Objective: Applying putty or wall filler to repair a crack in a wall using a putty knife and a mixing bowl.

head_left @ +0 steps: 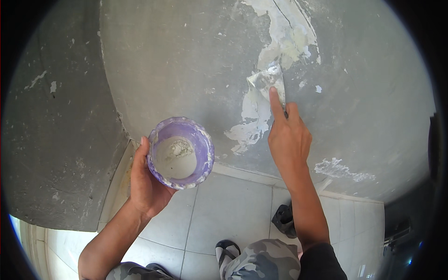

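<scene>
My left hand (145, 182) is closed around the side and underside of a purple bowl (205, 148) with a scalloped rim. White paste smears the rim and inner wall, and a small heap of pale filler (181, 148) sits inside. My right hand (290, 140) grips a putty knife (269, 78), its index finger stretched along the blade. The blade is coated with whitish filler and lies against or very close to the grey wall (186, 60), over a white patch (254, 116). Its handle is mostly hidden in my hand.
A larger white patch with a dark crack (284, 32) runs up the wall. Lower right is a flaking spot (343, 169). Another wall (51, 140) meets it at a left corner. Below are pale floor tiles (224, 200), a black bag-like object (283, 220) and my sandalled foot (227, 248).
</scene>
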Tool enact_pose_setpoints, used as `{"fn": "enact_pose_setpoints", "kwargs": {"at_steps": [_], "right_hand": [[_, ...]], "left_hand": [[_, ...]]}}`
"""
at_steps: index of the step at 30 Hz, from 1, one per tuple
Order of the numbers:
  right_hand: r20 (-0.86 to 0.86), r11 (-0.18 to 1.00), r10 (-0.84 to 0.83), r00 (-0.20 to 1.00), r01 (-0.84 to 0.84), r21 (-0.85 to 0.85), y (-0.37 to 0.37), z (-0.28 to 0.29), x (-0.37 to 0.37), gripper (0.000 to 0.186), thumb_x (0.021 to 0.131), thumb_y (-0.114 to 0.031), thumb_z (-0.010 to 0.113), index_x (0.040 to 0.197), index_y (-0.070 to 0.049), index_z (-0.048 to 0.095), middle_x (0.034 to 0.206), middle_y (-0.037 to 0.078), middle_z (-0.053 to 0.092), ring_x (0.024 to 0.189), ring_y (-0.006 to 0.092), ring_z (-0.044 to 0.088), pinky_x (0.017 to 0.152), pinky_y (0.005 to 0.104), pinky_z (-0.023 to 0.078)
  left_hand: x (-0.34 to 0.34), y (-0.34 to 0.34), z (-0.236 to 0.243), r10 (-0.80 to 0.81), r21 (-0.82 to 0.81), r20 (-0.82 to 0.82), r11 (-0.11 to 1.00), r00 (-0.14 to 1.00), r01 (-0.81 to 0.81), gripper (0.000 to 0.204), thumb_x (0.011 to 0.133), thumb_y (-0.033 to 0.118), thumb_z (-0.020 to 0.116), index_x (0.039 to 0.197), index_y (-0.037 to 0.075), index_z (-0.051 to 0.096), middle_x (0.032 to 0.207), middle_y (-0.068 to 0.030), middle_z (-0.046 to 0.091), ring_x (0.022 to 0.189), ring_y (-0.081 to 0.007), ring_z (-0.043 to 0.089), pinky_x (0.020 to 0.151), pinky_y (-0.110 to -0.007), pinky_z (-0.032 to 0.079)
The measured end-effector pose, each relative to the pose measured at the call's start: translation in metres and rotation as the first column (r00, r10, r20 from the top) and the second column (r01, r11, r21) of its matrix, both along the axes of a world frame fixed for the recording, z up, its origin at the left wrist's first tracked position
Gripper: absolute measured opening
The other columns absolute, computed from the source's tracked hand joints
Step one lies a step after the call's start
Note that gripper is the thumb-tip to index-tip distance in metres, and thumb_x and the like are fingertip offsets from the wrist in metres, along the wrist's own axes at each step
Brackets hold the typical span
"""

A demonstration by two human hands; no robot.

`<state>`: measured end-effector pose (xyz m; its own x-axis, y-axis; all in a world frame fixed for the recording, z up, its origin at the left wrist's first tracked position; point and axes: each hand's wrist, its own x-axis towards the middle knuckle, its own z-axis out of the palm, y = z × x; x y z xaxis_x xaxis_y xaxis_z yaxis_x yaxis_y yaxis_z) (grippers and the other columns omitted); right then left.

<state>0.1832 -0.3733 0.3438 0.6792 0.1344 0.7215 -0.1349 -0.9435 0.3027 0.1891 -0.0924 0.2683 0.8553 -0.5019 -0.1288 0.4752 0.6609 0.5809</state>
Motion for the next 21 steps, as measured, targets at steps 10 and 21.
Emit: {"fn": "enact_pose_setpoints", "kwargs": {"at_steps": [10, 21], "right_hand": [[-0.02, 0.99, 0.029, 0.999, -0.026, 0.139, -0.007, -0.021, -0.035, 0.068, 0.084, 0.007, 0.06, 0.146, -0.019, 0.055, 0.089, 0.01, 0.052, 0.064, 0.0275, 0.059, 0.058, 0.0405, 0.05], [-0.147, 0.994, -0.106, 0.983, 0.1, -0.048, -0.005, -0.019, -0.012, 0.072, 0.083, 0.005, 0.062, 0.149, -0.023, 0.051, 0.096, 0.009, 0.054, 0.072, 0.0267, 0.063, 0.058, 0.039, 0.054]], "left_hand": [[0.002, -0.007, -0.006, 0.024, 0.038, -0.03, 0.999, 0.999, -0.023, 0.081, 0.093, 0.073, 0.046, 0.144, 0.01, 0.047, 0.141, -0.0109, 0.055, 0.127, -0.0251, 0.056, 0.104, -0.045, 0.048], [0.003, -0.014, -0.009, -0.014, 0.008, -0.009, 1.0, 1.0, 0.014, 0.079, 0.095, 0.072, 0.046, 0.142, 0.008, 0.048, 0.136, -0.012, 0.057, 0.122, -0.0232, 0.061, 0.099, -0.041, 0.053]]}}
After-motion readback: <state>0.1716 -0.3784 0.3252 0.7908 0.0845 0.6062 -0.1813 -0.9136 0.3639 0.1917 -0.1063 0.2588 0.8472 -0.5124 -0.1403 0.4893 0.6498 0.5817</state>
